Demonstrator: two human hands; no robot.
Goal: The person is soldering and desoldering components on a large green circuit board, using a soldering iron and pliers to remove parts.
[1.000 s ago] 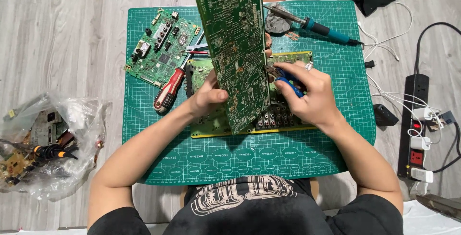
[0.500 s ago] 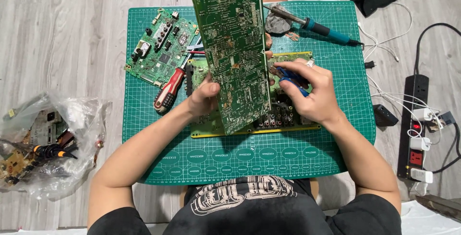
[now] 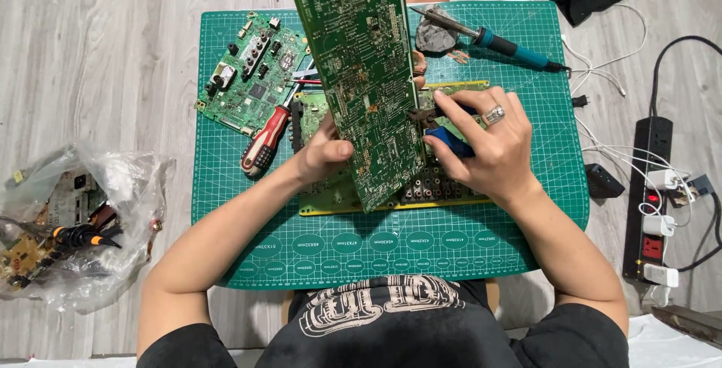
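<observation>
Green cutting mat (image 3: 226, 187) underlies everything; the long green circuit board (image 3: 361, 74) stands tilted, left hand (image 3: 323, 159) clamped on its edge, right hand (image 3: 489, 150) gripping blue-handled pliers (image 3: 444, 136) biting beside the fingers, part not yet freed.

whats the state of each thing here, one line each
large green circuit board: tilted up on edge, held by left hand
blue-handled pliers: gripped in right hand, tip at the board's edge
red-handled screwdriver: lying flat on cutting mat
soldering iron: lying on mat
small circuit board: flat, components up
</observation>
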